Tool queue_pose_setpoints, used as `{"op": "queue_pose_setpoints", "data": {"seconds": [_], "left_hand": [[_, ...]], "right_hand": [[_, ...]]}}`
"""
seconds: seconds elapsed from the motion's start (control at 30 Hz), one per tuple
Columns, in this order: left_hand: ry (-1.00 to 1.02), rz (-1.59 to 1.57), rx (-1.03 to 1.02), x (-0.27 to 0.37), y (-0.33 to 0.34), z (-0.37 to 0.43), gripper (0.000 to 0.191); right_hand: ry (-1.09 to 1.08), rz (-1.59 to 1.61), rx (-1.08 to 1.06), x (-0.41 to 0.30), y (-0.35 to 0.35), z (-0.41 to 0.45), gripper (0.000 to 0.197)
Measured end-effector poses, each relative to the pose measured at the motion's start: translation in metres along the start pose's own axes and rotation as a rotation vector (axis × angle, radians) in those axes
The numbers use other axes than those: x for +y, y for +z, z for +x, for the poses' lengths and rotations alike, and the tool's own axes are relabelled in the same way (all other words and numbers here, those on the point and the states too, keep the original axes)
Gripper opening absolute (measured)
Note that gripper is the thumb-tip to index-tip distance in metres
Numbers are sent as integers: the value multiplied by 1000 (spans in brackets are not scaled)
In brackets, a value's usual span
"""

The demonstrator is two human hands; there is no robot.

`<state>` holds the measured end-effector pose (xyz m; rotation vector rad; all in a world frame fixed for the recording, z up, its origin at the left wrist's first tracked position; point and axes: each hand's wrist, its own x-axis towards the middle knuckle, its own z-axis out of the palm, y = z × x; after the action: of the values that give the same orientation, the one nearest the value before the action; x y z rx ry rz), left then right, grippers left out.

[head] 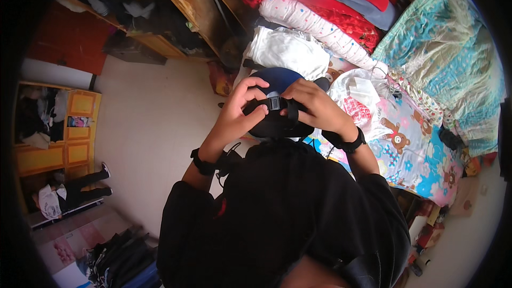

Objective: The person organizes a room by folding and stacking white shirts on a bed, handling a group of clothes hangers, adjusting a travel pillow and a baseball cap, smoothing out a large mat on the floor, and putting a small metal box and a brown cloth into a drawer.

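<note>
A rounded dark blue and black item, possibly a cap [276, 78], is in front of my chest. Across it runs a black strap [293, 114] with a black plastic buckle [275, 103]. My left hand [246, 106] pinches the strap at the buckle's left side between thumb and fingers. On the other side, my right hand [314, 106] grips the strap, its thumb just right of the buckle. Both wrists wear black bands. The buckle's face is turned up towards me; the item's underside is hidden.
A bed with a bear-print sheet [426, 160] lies to the right, bearing a white plastic bag [356, 104], white folded cloth [290, 50] and stacked quilts [320, 12]. Wooden cabinets [80, 128] stand left. A person [76, 192] is near them.
</note>
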<state>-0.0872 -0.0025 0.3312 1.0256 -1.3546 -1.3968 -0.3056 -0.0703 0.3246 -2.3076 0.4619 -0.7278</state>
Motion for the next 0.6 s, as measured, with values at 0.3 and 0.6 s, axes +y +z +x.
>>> {"op": "queue_pose_setpoints", "data": {"seconds": [0.3, 0.6], "left_hand": [[-33, 112, -8, -10, 15, 5, 17], [10, 205, -124, 2, 23, 6, 13]], "right_hand": [[-32, 182, 103, 4, 13, -6, 25], [245, 592, -65, 1, 6, -11, 17]]}}
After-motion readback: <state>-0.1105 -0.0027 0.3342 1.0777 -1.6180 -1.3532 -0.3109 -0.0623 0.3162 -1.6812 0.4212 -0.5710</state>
